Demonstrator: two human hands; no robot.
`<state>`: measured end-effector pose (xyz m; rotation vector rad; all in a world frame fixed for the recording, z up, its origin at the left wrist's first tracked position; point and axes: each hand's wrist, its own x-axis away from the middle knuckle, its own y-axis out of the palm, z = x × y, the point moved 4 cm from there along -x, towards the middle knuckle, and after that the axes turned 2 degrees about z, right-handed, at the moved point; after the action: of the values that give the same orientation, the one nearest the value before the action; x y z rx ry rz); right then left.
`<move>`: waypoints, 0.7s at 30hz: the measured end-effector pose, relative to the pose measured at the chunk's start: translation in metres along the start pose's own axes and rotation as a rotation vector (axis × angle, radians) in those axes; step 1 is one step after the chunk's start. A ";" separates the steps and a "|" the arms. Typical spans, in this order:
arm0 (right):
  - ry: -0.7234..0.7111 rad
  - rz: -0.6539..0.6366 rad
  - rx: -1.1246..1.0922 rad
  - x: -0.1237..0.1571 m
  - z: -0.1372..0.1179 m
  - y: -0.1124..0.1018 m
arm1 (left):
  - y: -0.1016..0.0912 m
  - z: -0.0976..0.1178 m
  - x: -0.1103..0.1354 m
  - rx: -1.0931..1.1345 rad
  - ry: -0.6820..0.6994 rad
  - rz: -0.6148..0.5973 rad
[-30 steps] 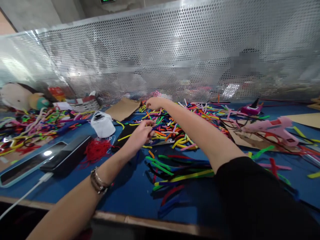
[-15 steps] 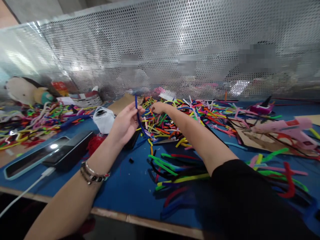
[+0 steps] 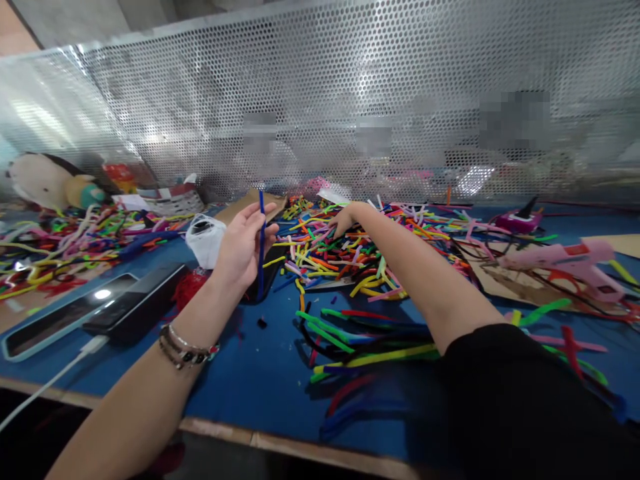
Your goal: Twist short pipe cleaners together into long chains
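Note:
My left hand (image 3: pixel 243 248) is raised above the blue table and holds a dark blue pipe cleaner (image 3: pixel 261 243) upright between thumb and fingers. My right hand (image 3: pixel 344 219) reaches far forward into a big heap of coloured pipe cleaners (image 3: pixel 350 250); its fingers lie down among the pieces, and I cannot see whether they hold any. Longer green, yellow, red and blue pipe cleaners (image 3: pixel 350 340) lie nearer me on the table.
A phone (image 3: pixel 65 319) on a white cable and a black box (image 3: pixel 135 303) lie at the left, with red thread (image 3: pixel 189 287) and a white bag (image 3: pixel 205 239) behind. A pink glue gun (image 3: pixel 565 259) rests on cardboard at the right. A perforated metal screen (image 3: pixel 320 107) closes the back.
My left hand has lifted the dark blue pipe cleaner out of the heap and turned it upright. My right hand has drawn back a little to the right within the heap.

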<state>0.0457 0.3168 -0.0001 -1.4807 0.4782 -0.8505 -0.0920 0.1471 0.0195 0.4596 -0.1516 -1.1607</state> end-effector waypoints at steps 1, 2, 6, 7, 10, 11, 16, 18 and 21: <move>-0.003 -0.040 -0.011 0.003 0.002 0.001 | 0.000 0.000 0.000 -0.010 -0.003 -0.006; -0.007 -0.087 -0.023 0.005 0.005 0.002 | 0.000 0.000 0.000 -0.014 -0.004 -0.010; 0.003 -0.167 -0.057 0.015 0.018 -0.004 | 0.000 0.000 0.000 0.004 0.007 0.004; 0.013 -0.168 -0.063 0.018 0.022 -0.007 | -0.001 0.000 0.000 0.010 0.009 0.011; 0.040 -0.144 -0.086 0.025 0.033 -0.015 | -0.001 -0.001 0.000 0.011 0.008 0.018; 0.049 -0.131 -0.095 0.027 0.038 -0.017 | -0.001 -0.001 0.000 0.008 0.008 0.012; 0.091 -0.055 -0.153 0.037 0.056 -0.022 | -0.001 0.000 0.000 0.007 0.027 0.006; 0.101 -0.024 -0.169 0.042 0.062 -0.022 | -0.001 0.000 0.000 -0.002 0.034 -0.001; 0.122 0.026 -0.177 0.048 0.068 -0.022 | 0.002 -0.002 0.002 -0.044 0.039 -0.031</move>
<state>0.1226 0.3290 0.0366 -1.5863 0.6765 -0.9000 -0.0890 0.1465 0.0181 0.4467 -0.0849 -1.1828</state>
